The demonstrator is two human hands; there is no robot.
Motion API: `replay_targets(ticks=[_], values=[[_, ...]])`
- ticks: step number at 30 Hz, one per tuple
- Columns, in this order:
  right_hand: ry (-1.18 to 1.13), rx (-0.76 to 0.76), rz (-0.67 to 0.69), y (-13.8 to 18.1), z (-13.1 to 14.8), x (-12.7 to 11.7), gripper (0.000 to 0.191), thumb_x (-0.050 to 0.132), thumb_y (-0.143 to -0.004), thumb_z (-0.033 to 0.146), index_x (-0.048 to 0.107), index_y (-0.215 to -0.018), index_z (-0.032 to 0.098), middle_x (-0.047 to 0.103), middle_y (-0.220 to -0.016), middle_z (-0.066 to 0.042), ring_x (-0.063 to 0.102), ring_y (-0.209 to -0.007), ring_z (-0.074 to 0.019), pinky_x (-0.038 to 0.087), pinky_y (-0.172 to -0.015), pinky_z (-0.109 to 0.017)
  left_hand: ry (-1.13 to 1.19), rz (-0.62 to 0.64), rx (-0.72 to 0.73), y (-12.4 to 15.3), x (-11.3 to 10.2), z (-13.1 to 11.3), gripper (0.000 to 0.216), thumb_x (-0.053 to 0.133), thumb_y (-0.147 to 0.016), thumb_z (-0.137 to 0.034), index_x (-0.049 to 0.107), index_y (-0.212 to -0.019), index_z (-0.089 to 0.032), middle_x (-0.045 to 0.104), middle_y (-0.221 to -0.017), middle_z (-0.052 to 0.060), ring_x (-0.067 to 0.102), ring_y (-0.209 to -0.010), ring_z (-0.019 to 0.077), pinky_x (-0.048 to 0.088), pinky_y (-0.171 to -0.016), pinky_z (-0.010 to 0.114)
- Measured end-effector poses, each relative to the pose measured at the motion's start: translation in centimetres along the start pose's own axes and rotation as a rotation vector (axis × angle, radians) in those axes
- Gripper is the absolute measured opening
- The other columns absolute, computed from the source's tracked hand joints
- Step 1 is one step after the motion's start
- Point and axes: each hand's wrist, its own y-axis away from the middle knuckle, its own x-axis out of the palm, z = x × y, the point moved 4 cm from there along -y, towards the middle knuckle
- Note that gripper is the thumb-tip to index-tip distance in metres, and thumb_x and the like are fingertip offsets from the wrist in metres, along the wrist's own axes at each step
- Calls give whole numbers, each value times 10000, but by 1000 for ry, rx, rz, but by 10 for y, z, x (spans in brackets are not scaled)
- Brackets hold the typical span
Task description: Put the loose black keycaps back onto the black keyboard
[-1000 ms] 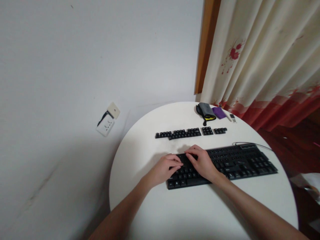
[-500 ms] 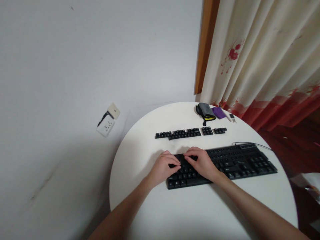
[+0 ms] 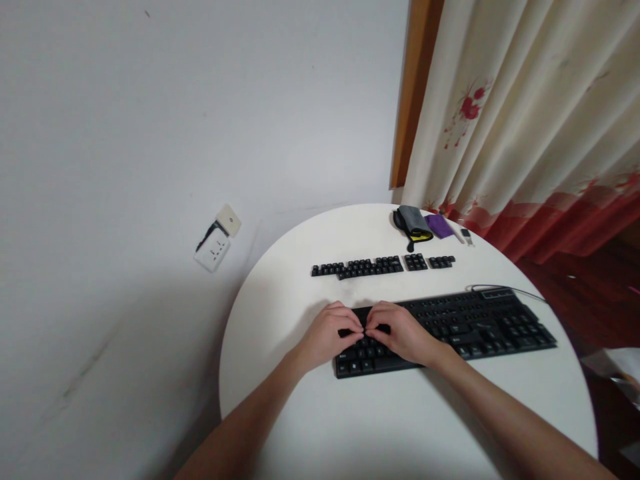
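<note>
A black keyboard (image 3: 475,327) lies across a round white table (image 3: 400,427). Both my hands rest over its left end. My left hand (image 3: 327,333) has its fingers curled, with the tips pinched at a key near the upper left of the keyboard. My right hand (image 3: 403,330) is curled the same way, and its fingertips meet the left hand's over the same spot. What they pinch is hidden under the fingers. Behind the keyboard, rows of loose black keycaps (image 3: 370,267) lie in a line on the table.
A grey and yellow pouch (image 3: 414,223), a purple item (image 3: 439,225) and a small white piece (image 3: 465,235) lie at the table's far edge. The keyboard cable (image 3: 505,289) runs off to the right. A wall socket (image 3: 215,248) is on the left, a flowered curtain (image 3: 525,120) on the right.
My two hands have drawn together over the keyboard's left end. The right hand's fingers, spread on the keys before, are now curled and touch the left hand's fingertips.
</note>
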Motion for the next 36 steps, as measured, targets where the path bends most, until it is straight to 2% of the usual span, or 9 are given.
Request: replay_targets(ticks=[9,19,30,36], values=[[58,16,-3,2,-6,5,93,614,-888,171,638,-803,202,671,-866,-36,586,-861,-180,449,-794,-311,24,10,23,-1,1,1,58,698,-836,-223,735,-795,-208,733,-884,23,626,-814,159,443,-823,334],[96,31,-4,1,-1,5,88,597,-887,146,608,-817,196,647,-834,-35,566,-837,-182,441,-792,-313,16,15,41,0,1,3,64,698,-840,-233,731,-797,-201,730,-885,20,623,-823,156,444,-834,328],[187,-71,55,5,8,5,147,515,-926,131,622,-837,180,627,-887,-70,571,-871,-187,459,-786,-314,-62,20,56,0,-1,-2,120,662,-869,-273,747,-810,-212,735,-890,34,624,-825,165,463,-829,342],[232,-87,24,9,8,5,145,526,-922,155,647,-846,181,638,-907,-73,576,-897,-193,460,-826,-332,-106,29,61,1,0,-2,97,675,-859,-252,747,-809,-210,733,-892,21,612,-829,160,453,-825,326]])
